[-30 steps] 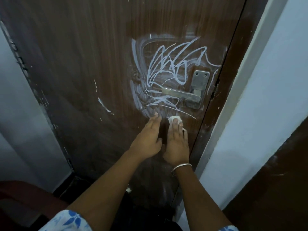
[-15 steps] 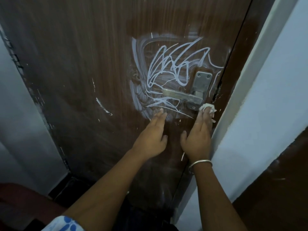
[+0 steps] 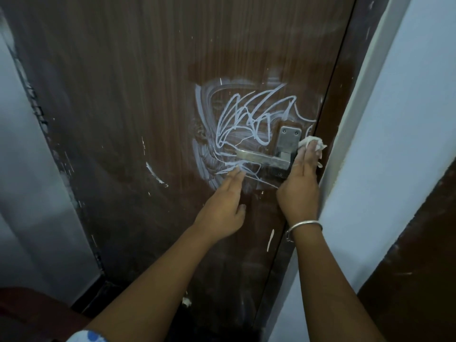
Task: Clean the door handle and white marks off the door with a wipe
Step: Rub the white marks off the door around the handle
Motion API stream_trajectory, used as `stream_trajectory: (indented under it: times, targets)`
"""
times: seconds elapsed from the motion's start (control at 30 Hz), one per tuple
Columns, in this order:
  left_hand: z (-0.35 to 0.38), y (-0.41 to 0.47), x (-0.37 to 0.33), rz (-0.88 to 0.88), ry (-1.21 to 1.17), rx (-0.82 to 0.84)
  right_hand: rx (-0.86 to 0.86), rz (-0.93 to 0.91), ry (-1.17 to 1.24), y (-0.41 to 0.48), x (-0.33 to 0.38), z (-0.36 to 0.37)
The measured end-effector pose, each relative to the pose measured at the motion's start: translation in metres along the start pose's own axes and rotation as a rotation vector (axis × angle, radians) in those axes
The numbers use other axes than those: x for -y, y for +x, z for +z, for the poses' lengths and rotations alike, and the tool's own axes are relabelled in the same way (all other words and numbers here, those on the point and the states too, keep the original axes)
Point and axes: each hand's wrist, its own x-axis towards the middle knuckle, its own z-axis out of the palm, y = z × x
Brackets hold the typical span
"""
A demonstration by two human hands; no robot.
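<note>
A dark brown wooden door (image 3: 148, 95) fills the view. White scribbled marks (image 3: 249, 117) and smears cover it around the metal lever handle (image 3: 261, 159) and its plate (image 3: 289, 140). My right hand (image 3: 299, 183) presses a crumpled white wipe (image 3: 311, 142) against the door's right edge, just right of the plate. My left hand (image 3: 223, 206) lies flat on the door below the lever's tip, fingers apart, holding nothing.
The brown door frame (image 3: 345, 70) and a white wall (image 3: 407, 119) stand close on the right. A grey wall (image 3: 22, 193) is at the left. Short white streaks (image 3: 155, 174) mark the door left of the handle, another white streak (image 3: 270, 239) lower down.
My right hand has moved the wipe from below the handle up and right, to beside the handle plate. My left hand has stayed flat on the door.
</note>
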Motion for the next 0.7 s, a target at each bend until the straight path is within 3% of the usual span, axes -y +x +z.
stream_trajectory:
  times: [0.33,0.53,0.7]
  targets:
    - [-0.034,0.022,-0.017,0.084,0.031,-0.075,-0.018,-0.086,-0.07,0.054,0.023,-0.041]
    - [-0.063,0.043,-0.018,0.114,0.107,-0.156,0.047,-0.12,-0.246,0.076,0.054,-0.039]
    - [-0.074,0.049,-0.017,0.095,0.121,-0.174,0.048,-0.18,-0.233,0.078,0.08,-0.027]
